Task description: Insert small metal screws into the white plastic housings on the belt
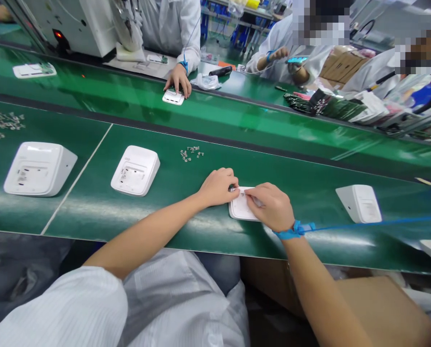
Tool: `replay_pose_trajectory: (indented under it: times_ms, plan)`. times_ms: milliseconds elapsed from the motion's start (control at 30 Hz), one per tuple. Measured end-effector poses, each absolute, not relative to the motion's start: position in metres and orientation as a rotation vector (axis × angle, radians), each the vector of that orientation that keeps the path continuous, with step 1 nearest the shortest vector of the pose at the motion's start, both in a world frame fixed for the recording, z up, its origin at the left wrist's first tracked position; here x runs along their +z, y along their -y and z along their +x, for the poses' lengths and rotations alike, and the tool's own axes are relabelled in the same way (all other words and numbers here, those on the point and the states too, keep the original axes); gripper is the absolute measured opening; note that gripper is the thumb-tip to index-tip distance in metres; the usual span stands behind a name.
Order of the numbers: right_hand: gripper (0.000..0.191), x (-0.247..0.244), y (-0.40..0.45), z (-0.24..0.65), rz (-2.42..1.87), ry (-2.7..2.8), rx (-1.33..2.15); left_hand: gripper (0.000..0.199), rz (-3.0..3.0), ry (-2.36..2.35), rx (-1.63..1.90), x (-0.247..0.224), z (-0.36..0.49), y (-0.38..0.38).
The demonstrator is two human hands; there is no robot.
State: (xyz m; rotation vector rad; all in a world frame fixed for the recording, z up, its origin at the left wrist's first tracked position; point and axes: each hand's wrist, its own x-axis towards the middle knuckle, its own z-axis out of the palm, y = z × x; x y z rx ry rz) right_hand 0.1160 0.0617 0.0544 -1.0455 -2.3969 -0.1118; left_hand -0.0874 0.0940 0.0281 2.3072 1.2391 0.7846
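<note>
Midway between the bench's (201, 231) near and far edges, we are likely doing fitting work on the white box (239, 210). Our right hand (273, 207) is pinching, fingertips together; our left hand (217, 188) is touching the corner, grip unclear. We are probably needing gentle pushing next.

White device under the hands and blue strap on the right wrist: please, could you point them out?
White device (241, 208), head view: its upper surface.
Blue strap (289, 234), head view: band around the wrist.
</note>
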Motion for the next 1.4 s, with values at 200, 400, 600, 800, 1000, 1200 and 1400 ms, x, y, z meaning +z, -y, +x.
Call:
replay_pose_trajectory:
  times_ms: [200, 400, 600, 800, 1000, 1200, 1400]
  plan:
    - [0.021, 0.057, -0.059, 0.114, -1.049, 2.433, -0.105, 0.017, 2.299, -1.259, 0.789, 0.026, -0.085, -0.093]
    - [0.017, 0.057, -0.058, 0.113, -1.025, 2.391, -0.115, 0.018, 2.251, -1.311, 0.746, 0.029, -0.081, -0.092]
    - [0.018, 0.058, -0.062, 0.112, -0.973, 2.461, -0.179, 0.015, 2.197, -1.369, 0.696, 0.033, -0.079, -0.091]
    - [0.013, 0.057, -0.057, 0.111, -0.985, 2.26, -0.16, 0.017, 2.208, -1.364, 0.731, 0.035, -0.08, -0.088]
    - [0.009, 0.03, -0.084, 0.14, -1.12, 1.053, 0.085, 0.021, 2.26, -1.389, 0.752, 0.031, -0.082, -0.085]
    - [0.012, 0.003, -0.124, 0.18, -1.212, 0.653, 0.495, 0.025, 2.431, -1.407, 0.726, 0.028, -0.084, -0.082]
    - [0.025, 0.002, -0.113, 0.163, -1.251, 0.768, 0.537, 0.025, 2.563, -1.481, 0.567, 0.033, -0.09, -0.075]
